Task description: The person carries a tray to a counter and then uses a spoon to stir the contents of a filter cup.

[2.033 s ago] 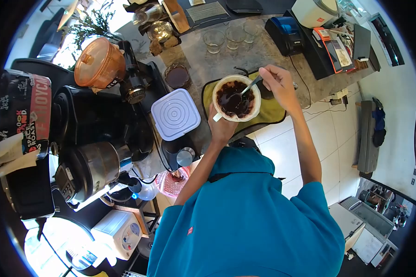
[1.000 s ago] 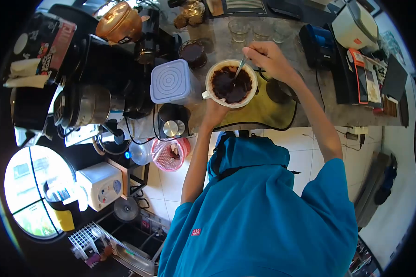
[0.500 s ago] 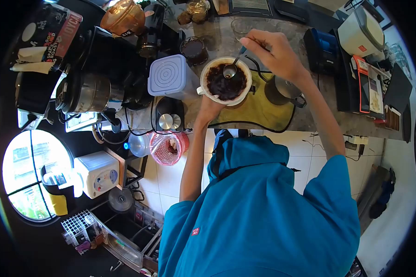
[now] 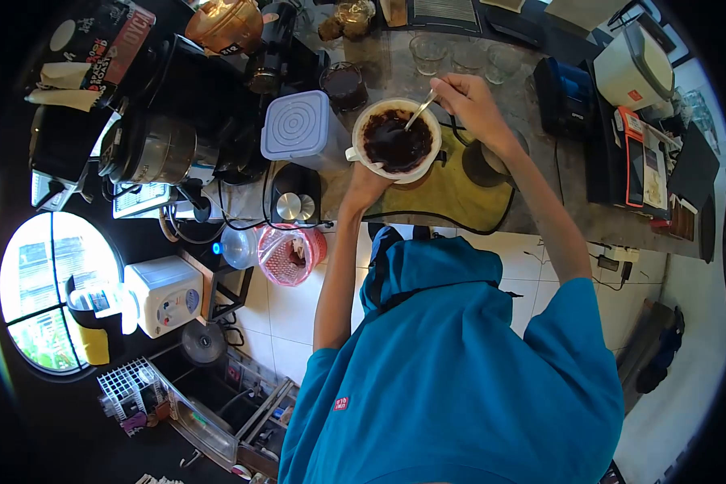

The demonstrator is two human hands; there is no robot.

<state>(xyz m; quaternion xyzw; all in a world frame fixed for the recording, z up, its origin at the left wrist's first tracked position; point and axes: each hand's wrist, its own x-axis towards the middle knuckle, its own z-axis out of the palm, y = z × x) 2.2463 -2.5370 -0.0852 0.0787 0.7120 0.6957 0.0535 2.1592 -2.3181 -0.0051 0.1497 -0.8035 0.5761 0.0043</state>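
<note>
A white cup [image 4: 436, 153] with a side handle holds dark brown liquid [image 4: 395, 149], with darker residue around its inner wall. My left hand [image 4: 366, 187] is closed on the near side of the cup, a fingertip over the rim; the other fingers are hidden beneath it. From the far right, my right hand [image 4: 472, 105] pinches the handle of a metal spoon [image 4: 420, 111]. The spoon slants down into the liquid, its bowl sunk out of sight. Under and beside the cup lies an olive-yellow mat [image 4: 480, 202]; a dark round vessel [image 4: 484, 167] stands on it, partly behind my right forearm.
Left of the cup stands a lidded lilac container [image 4: 298, 129]. A glass of dark liquid [image 4: 344, 87] is behind it, and clear glasses [image 4: 429, 53] are farther back. A blue-black device [image 4: 569, 97] sits to the right. A pink basket [image 4: 290, 262] is below the counter edge.
The spoon's bowl, visible over the liquid before, has gone down into it, and its handle is steeper. My right hand has shifted slightly down. My left hand keeps its hold on the cup.
</note>
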